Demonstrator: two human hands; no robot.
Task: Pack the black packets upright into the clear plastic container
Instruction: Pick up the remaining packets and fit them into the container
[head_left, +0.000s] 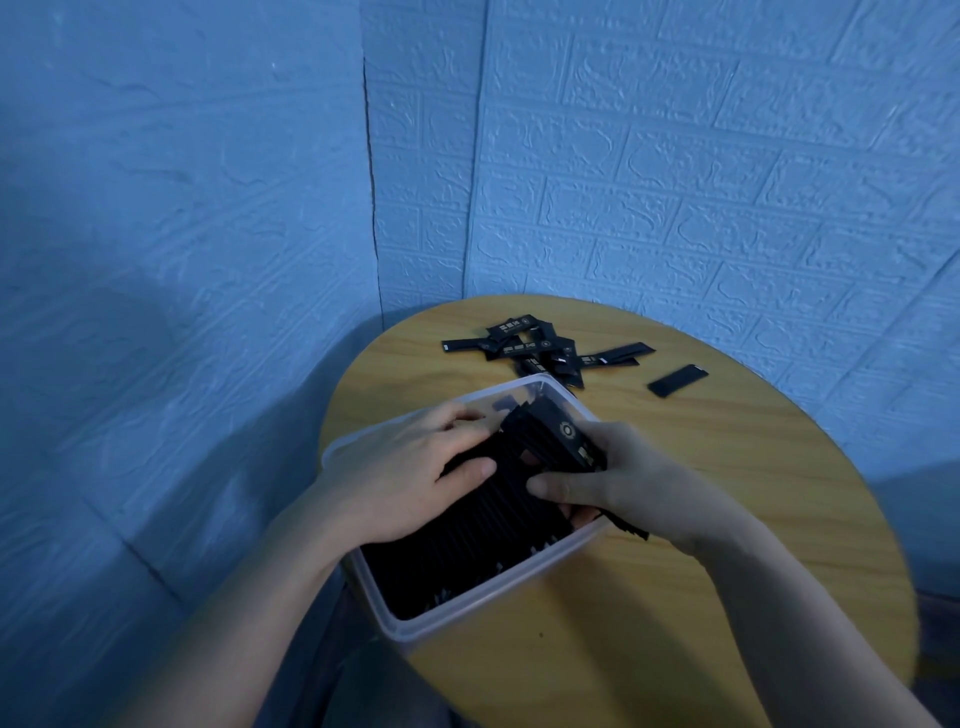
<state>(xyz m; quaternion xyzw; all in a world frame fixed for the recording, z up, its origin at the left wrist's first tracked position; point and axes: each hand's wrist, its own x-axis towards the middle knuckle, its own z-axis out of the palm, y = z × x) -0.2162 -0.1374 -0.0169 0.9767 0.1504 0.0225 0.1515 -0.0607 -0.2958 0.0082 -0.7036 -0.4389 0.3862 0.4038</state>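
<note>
A clear plastic container stands at the near left edge of the round wooden table. Several black packets stand upright inside it. My left hand reaches into the container from the left, its fingers and thumb curled round the row of packets. My right hand grips a bundle of black packets over the container's right rim, thumb on the near side. A loose pile of black packets lies flat on the table beyond the container, and a single packet lies to its right.
The table stands in a corner of blue textured walls, close behind and to the left. Bare wood shows to the right of the container. The container overhangs the table's left edge slightly.
</note>
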